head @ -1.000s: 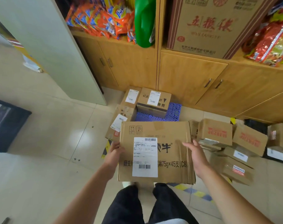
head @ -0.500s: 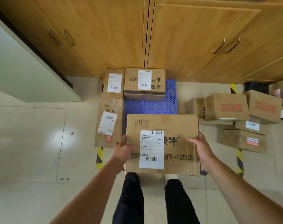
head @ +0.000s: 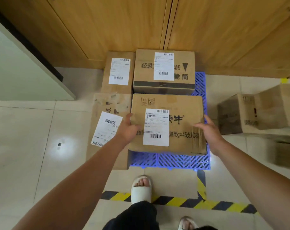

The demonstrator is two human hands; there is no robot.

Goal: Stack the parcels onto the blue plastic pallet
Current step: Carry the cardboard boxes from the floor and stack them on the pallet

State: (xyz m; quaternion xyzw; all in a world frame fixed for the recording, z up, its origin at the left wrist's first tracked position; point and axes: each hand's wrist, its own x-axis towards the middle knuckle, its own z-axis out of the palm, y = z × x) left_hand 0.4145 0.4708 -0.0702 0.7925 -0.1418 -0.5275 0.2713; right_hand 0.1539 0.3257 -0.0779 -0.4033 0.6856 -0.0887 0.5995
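I hold a large cardboard parcel (head: 180, 127) with a white shipping label over the blue plastic pallet (head: 170, 161); whether its underside touches the pallet is hidden. My left hand (head: 128, 130) grips its left edge and my right hand (head: 209, 130) grips its right edge. Behind it on the pallet sits another labelled parcel (head: 164, 70). Two flatter labelled parcels lie along the pallet's left side, one at the back (head: 118, 72) and one at the front (head: 107, 123).
Wooden cabinet doors (head: 124, 27) stand right behind the pallet. More cardboard boxes (head: 257, 112) are piled on the floor to the right. Black-and-yellow floor tape (head: 179, 200) runs in front of the pallet, by my sandalled feet (head: 141, 188). A pale green panel (head: 16, 72) is at left.
I have stepped up to the pallet and carried the large parcel forward and down, from in front of my legs to over the pallet's near right part.
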